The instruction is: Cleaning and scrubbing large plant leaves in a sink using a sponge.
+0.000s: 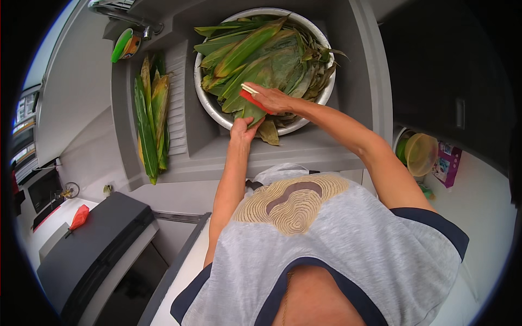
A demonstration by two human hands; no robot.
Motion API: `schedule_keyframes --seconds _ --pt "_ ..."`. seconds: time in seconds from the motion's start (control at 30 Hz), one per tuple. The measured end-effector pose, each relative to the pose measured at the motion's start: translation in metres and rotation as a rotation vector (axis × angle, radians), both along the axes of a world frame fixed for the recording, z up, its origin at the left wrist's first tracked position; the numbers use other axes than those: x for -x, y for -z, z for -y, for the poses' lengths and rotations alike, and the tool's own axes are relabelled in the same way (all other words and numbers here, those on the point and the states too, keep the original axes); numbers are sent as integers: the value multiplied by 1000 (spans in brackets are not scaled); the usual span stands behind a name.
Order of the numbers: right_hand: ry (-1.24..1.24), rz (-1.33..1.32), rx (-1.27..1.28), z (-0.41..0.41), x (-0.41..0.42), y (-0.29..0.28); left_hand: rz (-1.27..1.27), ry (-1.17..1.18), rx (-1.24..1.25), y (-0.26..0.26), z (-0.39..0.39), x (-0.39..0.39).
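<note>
My left hand (244, 129) pinches the near end of a broad green leaf (249, 112) at the front rim of a round metal basin (197, 79). On that leaf, my right hand (272, 99) presses a red-and-white scrubbing tool (253, 100), probably a brush; its underside is hidden. Many long leaves, apparently bamboo leaves (248, 49), fill the basin, green on the left and duller, browner on the right. One brownish leaf tip (269, 133) hangs over the near rim. Left of the basin, a bundle of similar leaves (153, 118) lies on the ridged drainboard (178, 102).
The basin stands in a grey sink (359, 102), whose front ledge lies between it and my body. A chrome faucet (122, 14) and a colourful bowl (131, 45) are at the back left. Plastic containers (422, 155) sit at right, a red bag (79, 217) at lower left.
</note>
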State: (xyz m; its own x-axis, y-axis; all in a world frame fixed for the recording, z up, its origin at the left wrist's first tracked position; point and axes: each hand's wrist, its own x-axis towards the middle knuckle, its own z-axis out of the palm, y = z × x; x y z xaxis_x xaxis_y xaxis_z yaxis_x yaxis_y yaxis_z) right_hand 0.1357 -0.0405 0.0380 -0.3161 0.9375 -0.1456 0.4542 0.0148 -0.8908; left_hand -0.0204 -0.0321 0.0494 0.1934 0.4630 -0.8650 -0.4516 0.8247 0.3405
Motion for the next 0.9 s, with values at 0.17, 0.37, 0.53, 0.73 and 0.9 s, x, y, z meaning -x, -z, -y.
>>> schedule_keyframes --seconds 0.17,0.37,0.53,0.73,0.9 --pt "-336 589 56 20 0 -11 -175 91 48 -12 -2 0" --pt "-195 1010 -267 20 -11 37 -211 202 -59 -65 -3 7" --pt "-157 962 -170 25 -14 29 -225 419 -298 -155 2 24" --pt "-85 336 222 21 -41 -37 -733 989 -1380 -115 -10 -9" --pt "-189 103 227 41 -72 -61 -955 1263 -1115 -25 -10 -28"
